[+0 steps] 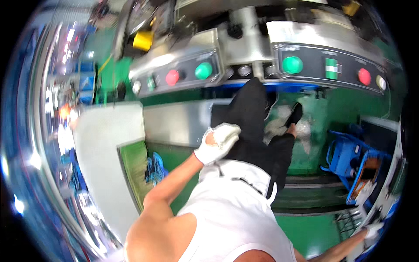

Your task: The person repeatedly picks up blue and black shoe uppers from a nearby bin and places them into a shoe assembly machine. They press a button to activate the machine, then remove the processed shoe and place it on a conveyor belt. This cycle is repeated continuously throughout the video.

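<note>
My left hand wears a white knit glove, frayed at an opening where skin shows. It is over the top of my left thigh, in front of the black trousers. Its fingers are curled together, and the palm side is hidden, so anything inside cannot be seen. Far out at the lower right rim, my right hand, also in a white glove, is stretched away from my body. It is close to a cluttered stand at the edge; blur and small size hide its fingers and whatever they touch.
Ahead stands a machine with two control panels, carrying green buttons and red buttons. A pale table and a grey metal surface lie left. At right are a blue chair-like frame and a white cloth. The floor is green.
</note>
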Tool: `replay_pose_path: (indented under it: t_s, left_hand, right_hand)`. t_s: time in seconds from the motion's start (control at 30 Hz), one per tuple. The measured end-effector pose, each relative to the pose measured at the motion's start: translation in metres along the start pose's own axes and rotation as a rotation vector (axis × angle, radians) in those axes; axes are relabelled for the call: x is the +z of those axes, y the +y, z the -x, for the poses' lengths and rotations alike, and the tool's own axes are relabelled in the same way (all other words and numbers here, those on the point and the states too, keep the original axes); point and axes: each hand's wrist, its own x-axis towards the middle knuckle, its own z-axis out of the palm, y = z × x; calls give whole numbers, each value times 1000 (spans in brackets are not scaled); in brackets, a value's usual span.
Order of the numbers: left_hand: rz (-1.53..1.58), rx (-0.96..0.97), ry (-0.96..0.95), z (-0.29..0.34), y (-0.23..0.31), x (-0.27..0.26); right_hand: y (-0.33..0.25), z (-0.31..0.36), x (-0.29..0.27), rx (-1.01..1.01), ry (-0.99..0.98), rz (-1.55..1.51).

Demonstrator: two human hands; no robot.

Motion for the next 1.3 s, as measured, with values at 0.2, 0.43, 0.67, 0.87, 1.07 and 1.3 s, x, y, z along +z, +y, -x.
replay_pose_path:
  t_s: [0.2,0.43,0.67,0.87,1.07,1.3]
  left_hand:
    - [-157,-840,324,191,-173,-38]
    - [-322,-1624,499,424,-253,-136]
    - [-220,-1689,-106,436,-287,-72]
    - [-43,-1543,99,387,-250,-85]
    - [682,-793,604,228,-148,-109]
    - [943,133,251,102,-127,-188]
  right_hand:
    - [-115,300,49,452,-753,-528]
    - [-261,483,65,38,-1377,-417]
    - [-395,501,44,-315,-1562,-319]
    - [-488,564,-33,-552,-1753,-361]
    - [-554,675,-91,-284,-2454,-568]
    - [-456,777,-8,909,-3049,-1004]
